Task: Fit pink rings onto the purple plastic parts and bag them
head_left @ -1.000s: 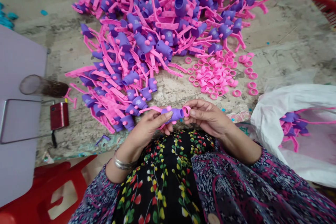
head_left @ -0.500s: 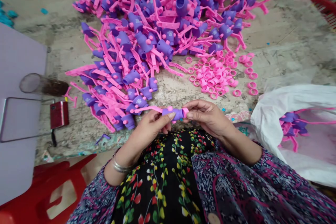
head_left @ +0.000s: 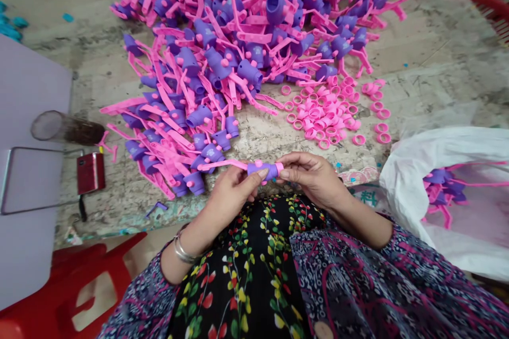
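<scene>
My left hand is closed on a purple plastic piece with a pink arm that sticks out to the left. Thumb and fingers of my right hand pinch a pink ring at the right end of the purple piece. The ring sits straight against that end; my fingertips hide part of it. Beyond my hands, a large heap of similar purple and pink pieces covers the table. Loose pink rings lie in a small pile to the right of the heap.
At the right stands an open white bag with several purple and pink pieces inside. On the left lie a glass jar and a dark red box-shaped object. A red plastic stool is below the worn table's left front edge.
The pink ring, tilted at the mouth of the purple piece before, is now straight and closer on its end. My right hand has moved slightly left with it.
</scene>
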Demonstrator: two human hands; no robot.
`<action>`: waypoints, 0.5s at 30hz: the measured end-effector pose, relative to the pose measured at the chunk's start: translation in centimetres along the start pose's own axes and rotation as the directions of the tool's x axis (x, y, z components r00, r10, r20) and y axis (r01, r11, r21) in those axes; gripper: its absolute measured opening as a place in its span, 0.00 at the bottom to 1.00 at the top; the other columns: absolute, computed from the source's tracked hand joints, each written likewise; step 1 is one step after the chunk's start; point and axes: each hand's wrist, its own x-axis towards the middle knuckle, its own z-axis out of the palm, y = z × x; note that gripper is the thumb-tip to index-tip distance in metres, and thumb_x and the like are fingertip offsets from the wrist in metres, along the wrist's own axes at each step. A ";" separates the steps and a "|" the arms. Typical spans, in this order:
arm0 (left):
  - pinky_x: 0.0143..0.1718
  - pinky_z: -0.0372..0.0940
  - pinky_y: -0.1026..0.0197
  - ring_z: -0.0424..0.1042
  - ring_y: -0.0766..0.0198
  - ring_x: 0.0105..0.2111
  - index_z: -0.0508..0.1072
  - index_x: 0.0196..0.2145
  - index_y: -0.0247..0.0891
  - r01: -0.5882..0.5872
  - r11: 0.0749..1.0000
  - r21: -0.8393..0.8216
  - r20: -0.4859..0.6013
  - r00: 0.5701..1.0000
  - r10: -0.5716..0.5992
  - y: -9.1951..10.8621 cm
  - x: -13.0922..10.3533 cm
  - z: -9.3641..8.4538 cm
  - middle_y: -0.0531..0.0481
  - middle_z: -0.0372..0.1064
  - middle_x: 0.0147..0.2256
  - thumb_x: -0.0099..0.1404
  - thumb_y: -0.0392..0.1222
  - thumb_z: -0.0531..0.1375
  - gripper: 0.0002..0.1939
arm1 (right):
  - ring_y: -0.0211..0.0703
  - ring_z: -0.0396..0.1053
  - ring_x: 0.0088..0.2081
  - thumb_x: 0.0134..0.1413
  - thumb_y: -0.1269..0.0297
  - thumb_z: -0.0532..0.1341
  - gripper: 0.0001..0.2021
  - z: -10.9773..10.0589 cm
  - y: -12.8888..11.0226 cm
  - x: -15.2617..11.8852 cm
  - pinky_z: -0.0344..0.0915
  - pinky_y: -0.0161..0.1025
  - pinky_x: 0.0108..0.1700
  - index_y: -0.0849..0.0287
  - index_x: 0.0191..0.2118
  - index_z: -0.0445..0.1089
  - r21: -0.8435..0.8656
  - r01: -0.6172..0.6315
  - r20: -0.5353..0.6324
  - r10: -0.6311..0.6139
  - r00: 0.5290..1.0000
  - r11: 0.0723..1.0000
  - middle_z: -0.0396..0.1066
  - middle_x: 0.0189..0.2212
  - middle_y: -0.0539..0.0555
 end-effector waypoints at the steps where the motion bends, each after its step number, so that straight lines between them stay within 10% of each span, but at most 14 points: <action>1: 0.26 0.60 0.62 0.67 0.65 0.21 0.69 0.29 0.37 0.004 1.000 0.013 -0.012 1.000 -0.003 0.0 0.0 0.1 0.54 0.67 0.21 0.62 0.55 0.59 0.17 | 0.33 0.73 0.28 0.41 0.67 0.74 0.11 0.0 0.1 0.0 0.72 0.34 0.35 0.57 0.34 0.77 -0.004 0.004 -0.008 -0.004 1.000 1.000 0.76 0.29 0.48; 10: 0.22 0.56 0.65 0.62 0.69 0.17 0.68 0.26 0.37 0.024 0.976 -0.215 0.077 0.997 -0.007 0.0 0.0 -0.1 0.57 0.63 0.17 0.62 0.54 0.60 0.18 | 0.36 0.71 0.30 0.43 0.62 0.73 0.11 1.0 -0.3 -0.5 0.71 0.37 0.36 0.56 0.35 0.77 -0.213 0.123 -0.029 -0.132 0.991 0.969 0.74 0.29 0.50; 15: 0.22 0.56 0.65 0.61 0.71 0.17 0.70 0.23 0.36 0.060 0.918 -0.391 0.207 0.978 0.024 -1.1 0.3 -0.6 0.55 0.64 0.17 0.62 0.55 0.60 0.20 | 0.39 0.71 0.34 0.50 0.62 0.70 0.11 1.9 -1.9 -1.7 0.69 0.38 0.37 0.55 0.41 0.76 -0.614 0.410 0.122 -0.432 0.894 0.675 0.74 0.33 0.52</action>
